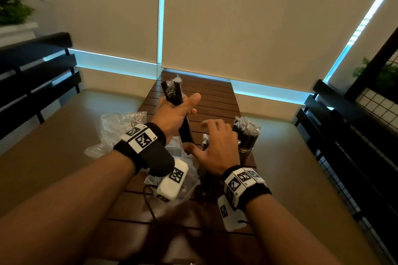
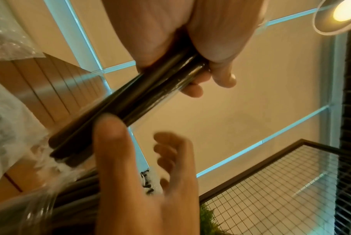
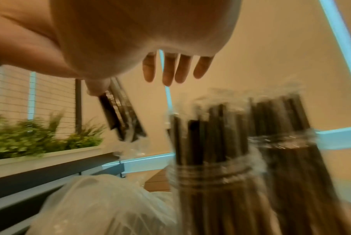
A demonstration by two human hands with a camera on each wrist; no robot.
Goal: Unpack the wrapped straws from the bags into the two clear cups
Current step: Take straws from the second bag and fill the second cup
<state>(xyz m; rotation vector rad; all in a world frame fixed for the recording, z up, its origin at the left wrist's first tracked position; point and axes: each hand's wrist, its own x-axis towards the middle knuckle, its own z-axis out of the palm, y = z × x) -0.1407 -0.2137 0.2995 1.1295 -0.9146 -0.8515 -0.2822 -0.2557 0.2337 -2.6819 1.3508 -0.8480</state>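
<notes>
The left hand (image 1: 172, 114) grips a small bundle of black wrapped straws (image 1: 178, 101), about four, above the slatted tabletop (image 1: 215, 97). The right hand (image 1: 215, 146), fingers spread, holds nothing beside two clear cups (image 3: 206, 174) packed with straws. Two crumpled bags (image 1: 116, 127) lie left.

Nothing I can read as words or brand names appears anywhere. The white blocks strapped to my left wristband (image 1: 141, 139) and right wristband (image 1: 243, 180) carry only black-and-white square code patterns, with what may be a tiny digit beside one, too small to make out. The straw wrappers show no legible print.
</notes>
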